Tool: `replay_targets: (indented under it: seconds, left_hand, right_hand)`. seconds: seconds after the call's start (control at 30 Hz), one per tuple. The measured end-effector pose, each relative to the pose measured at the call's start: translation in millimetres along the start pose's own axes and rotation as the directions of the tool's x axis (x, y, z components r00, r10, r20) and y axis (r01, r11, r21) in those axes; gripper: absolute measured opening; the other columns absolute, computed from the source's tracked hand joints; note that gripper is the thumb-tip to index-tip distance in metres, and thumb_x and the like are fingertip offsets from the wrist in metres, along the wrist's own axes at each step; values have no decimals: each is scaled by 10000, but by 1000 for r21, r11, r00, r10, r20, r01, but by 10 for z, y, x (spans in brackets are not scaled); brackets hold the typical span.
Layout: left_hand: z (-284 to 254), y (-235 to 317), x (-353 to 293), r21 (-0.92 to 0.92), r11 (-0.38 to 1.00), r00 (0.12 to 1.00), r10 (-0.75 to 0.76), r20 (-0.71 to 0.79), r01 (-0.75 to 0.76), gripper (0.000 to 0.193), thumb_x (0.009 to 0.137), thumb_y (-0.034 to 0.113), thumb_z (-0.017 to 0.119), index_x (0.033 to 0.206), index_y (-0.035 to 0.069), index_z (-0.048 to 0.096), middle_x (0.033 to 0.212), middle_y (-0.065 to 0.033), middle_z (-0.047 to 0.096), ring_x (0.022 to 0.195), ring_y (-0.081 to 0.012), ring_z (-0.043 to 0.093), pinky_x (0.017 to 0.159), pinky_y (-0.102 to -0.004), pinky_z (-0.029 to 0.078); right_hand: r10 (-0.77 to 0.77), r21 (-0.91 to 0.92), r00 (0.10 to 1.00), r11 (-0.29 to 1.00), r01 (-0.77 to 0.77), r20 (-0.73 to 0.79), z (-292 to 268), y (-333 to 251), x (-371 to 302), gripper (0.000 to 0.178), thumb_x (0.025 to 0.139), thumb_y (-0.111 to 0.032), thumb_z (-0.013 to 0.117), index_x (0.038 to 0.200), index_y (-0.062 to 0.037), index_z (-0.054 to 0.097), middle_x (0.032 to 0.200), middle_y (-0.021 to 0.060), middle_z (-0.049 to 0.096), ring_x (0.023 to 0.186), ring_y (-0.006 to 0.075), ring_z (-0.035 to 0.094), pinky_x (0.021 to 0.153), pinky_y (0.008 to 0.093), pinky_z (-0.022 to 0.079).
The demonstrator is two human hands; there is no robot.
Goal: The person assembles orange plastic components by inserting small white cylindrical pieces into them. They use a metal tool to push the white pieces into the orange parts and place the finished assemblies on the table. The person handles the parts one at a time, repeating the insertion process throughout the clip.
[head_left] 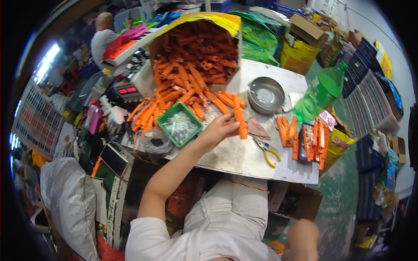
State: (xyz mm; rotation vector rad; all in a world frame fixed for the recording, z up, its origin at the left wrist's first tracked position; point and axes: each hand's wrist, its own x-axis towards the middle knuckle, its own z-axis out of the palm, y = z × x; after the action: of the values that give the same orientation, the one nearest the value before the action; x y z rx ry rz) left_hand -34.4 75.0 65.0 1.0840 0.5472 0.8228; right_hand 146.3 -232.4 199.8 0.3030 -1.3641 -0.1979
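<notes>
My left hand (219, 129) reaches out over the white worktable (244, 156) and grips an orange plastic piece (240, 121) by its side. The piece stands on end at the near edge of a big heap of orange plastic pieces (183, 82) that spills from a tipped cardboard box (217, 21). Just left of the hand sits a small green basket (164, 119) of small pale parts. My right hand is not in view; only a bent knee (302, 239) shows at the lower right.
A round metal bowl (265, 94), a green plastic bottle (322, 91), yellow-handled pliers (268, 151) and a row of assembled orange pieces (309, 139) lie to the right. A scale with a red display (126, 91) stands left. Another person (102, 37) sits far back.
</notes>
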Motion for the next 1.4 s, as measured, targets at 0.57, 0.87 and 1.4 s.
replay_targets:
  seconds: [0.57,0.87,1.4]
  left_hand:
    - [609,-569,-748,-309,950,997,-66,-40,50,557,888,119,590,1368,-13,343,1096,-110,586,980,-207,623,855,-320,508]
    - [717,-492,-866,-228,972,992,-79,-102,54,586,859,113,619,1358,-30,348,1051,-120,598,965,-246,632,865,-343,500]
    - [858,-659,-808,-109,991,976,51,-210,-76,535,862,21,611,1320,-58,345,1090,-125,554,944,-179,631,840,-296,511]
  right_hand:
    - [247,370,-728,-732,-573,-640,-1790,-608,-3803,354,943,-339,506,1163,-62,504,795,44,537,671,100,509,536,238,411]
    - [368,535,-665,-400,-744,-650,-1888,-405,-4312,248,914,-282,547,1002,-51,556,797,56,562,670,144,518,527,261,427]
    - [979,-797,129,-52,-602,-161,-410,465,-1924,374,730,-344,755,884,-50,585,757,70,593,604,208,588,540,282,475]
